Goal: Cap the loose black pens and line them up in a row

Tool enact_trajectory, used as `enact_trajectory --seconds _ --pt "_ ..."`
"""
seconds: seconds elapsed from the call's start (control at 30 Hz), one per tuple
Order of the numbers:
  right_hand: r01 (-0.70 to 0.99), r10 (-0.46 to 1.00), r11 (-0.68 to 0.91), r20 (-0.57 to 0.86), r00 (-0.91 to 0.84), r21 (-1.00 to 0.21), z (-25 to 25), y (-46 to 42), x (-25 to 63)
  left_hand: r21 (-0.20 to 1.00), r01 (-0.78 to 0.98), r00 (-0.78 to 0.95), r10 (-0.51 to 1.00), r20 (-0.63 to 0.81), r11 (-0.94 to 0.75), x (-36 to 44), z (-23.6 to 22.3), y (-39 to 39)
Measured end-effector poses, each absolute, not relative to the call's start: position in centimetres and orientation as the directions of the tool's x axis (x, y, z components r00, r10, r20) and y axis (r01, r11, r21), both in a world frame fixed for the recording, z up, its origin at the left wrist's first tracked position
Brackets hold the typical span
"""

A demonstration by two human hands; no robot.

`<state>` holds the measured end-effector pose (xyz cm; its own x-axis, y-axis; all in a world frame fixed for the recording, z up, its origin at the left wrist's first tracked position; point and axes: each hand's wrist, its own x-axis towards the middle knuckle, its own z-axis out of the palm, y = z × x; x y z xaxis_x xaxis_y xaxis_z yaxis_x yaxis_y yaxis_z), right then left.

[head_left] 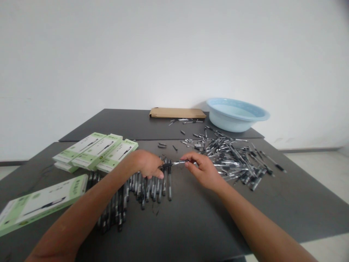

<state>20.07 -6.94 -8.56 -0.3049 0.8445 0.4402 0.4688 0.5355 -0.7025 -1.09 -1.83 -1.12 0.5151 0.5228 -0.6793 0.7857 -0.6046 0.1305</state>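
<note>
A clear-barrelled pen (pixel 177 162) with a black end stretches level between my two hands. My left hand (pixel 149 164) is closed around its black end, fingers partly hidden behind the back of the hand. At the other end, my right hand (pixel 202 168) pinches the pen between thumb and forefinger. Below my left hand lies a row of capped pens (pixel 147 189), side by side, partly covered by the left forearm. To the right of my right hand spreads a loose, tangled heap of pens and pen parts (pixel 231 156).
Green-and-white pen boxes (pixel 95 149) are stacked at the left, and another box (pixel 43 203) lies nearer me. At the back stand a flat brown cardboard box (pixel 177 112) and a light blue basin (pixel 237 114). Small black pieces (pixel 162 145) dot the dark table (pixel 191 225).
</note>
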Motion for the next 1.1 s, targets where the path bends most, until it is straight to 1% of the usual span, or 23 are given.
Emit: enact_trajectory --seconds 0.37,0.9,1.1 --pt "0.454 0.853 0.522 0.452 -0.261 -0.723 -8.8 -6.7 20.4 0.12 0.793 0.5 0.525 -0.688 -0.598 -1.2 -1.0 -1.8" --pt "0.474 0.837 0.546 0.445 -0.318 -0.691 -8.6 -7.1 19.9 0.087 0.806 0.472 0.547 -0.691 -0.586 -0.6 -0.7 -2.5" --pt "0.474 0.834 0.55 0.426 -0.349 -0.688 -8.8 -7.2 19.6 0.024 0.797 0.445 0.56 -0.699 -0.603 -0.2 -0.5 -2.7"
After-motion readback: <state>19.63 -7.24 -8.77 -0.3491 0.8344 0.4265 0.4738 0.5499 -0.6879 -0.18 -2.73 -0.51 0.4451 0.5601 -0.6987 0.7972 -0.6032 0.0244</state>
